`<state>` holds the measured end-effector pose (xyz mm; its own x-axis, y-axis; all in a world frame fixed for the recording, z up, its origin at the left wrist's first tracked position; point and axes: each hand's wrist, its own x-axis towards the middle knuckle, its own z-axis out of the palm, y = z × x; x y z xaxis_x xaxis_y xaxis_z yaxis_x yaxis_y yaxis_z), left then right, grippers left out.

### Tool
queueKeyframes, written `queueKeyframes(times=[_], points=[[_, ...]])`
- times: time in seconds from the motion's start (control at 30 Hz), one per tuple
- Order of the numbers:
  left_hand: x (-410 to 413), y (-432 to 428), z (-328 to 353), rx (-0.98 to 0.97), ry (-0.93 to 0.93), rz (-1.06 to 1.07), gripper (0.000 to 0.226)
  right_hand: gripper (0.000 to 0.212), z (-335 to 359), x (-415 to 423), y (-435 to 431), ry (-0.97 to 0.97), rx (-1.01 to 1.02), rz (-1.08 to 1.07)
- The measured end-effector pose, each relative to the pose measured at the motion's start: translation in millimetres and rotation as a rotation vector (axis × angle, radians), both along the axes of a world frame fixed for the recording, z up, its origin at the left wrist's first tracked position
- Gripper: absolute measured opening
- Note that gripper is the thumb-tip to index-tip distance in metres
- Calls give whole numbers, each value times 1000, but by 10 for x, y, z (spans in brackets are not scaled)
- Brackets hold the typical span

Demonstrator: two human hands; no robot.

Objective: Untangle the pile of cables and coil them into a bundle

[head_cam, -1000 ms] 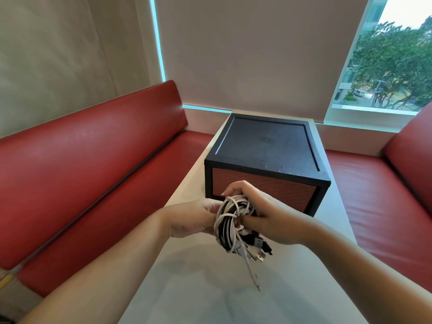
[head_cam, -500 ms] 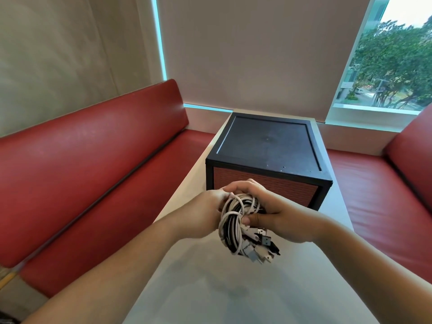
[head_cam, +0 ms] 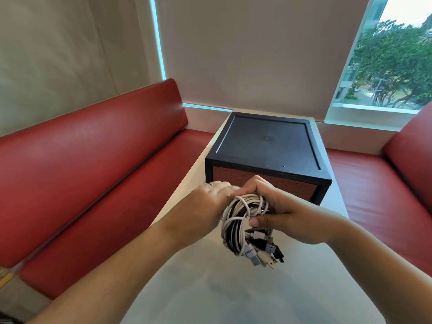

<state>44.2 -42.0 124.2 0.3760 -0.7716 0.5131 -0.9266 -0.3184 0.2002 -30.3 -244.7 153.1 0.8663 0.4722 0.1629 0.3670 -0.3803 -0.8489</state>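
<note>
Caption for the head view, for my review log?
Right hand grips a coiled cable bundle above the table, left hand at its top, black box behind.

Lettering is found at one place only: a short line of dark capital characters on the pale grey housing of a plug (head_cam: 249, 251), at the lower end of the cable bundle (head_cam: 235, 220). The print runs lengthwise along the housing and is tilted with the plug. The characters are small and blurred, so no word, brand or number can be made out with certainty. The plug hangs among other connectors (head_cam: 268, 249) just below the right hand (head_cam: 289, 216), whose fingers (head_cam: 253, 184) grip the bundle. Nothing legible shows on those connectors, on the black box (head_cam: 268, 141) or on the surface (head_cam: 233, 295).
</note>
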Motion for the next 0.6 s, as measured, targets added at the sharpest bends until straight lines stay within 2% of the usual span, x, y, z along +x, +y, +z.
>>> queueKeyframes(times=[0.03, 0.07, 0.1, 0.13, 0.23, 0.27, 0.3, 0.33, 0.4, 0.43, 0.53, 0.6], points=[[23, -4, -16, 49, -127, 25, 15, 38, -3, 9, -6, -7, -6, -10], [27, -27, -11, 75, -166, 63, 12, 38, -8, 18, -13, -10, -10, -16], [26, -38, 8, 80, -65, 85, 12, 39, -14, 21, -19, -11, -11, -19], [32, -42, 37, 46, 125, 95, 14, 39, -21, 22, -23, -9, -6, -20], [36, -10, 148, -25, 887, 51, 14, 41, -54, 17, -55, 15, 30, -23], [40, 2, 164, -48, 1062, 40, 15, 41, -66, 19, -65, 33, 47, -33], [39, 16, 178, -43, 1123, 54, 16, 41, -80, 21, -72, 57, 65, -44], [59, 30, 184, 0, 1053, 103, 18, 42, -96, 24, -75, 77, 70, -49], [91, 72, 210, 127, 755, 214, 22, 42, -121, 31, -77, 76, 38, -54], [102, 102, 233, 161, 681, 239, 23, 42, -135, 35, -78, 77, 28, -55], [73, 176, 296, 186, 678, 239, 20, 39, -187, 57, -89, 95, -3, -134], [15, 186, 304, 136, 750, 243, 14, 38, -242, 98, -80, 34, -120, -256]])
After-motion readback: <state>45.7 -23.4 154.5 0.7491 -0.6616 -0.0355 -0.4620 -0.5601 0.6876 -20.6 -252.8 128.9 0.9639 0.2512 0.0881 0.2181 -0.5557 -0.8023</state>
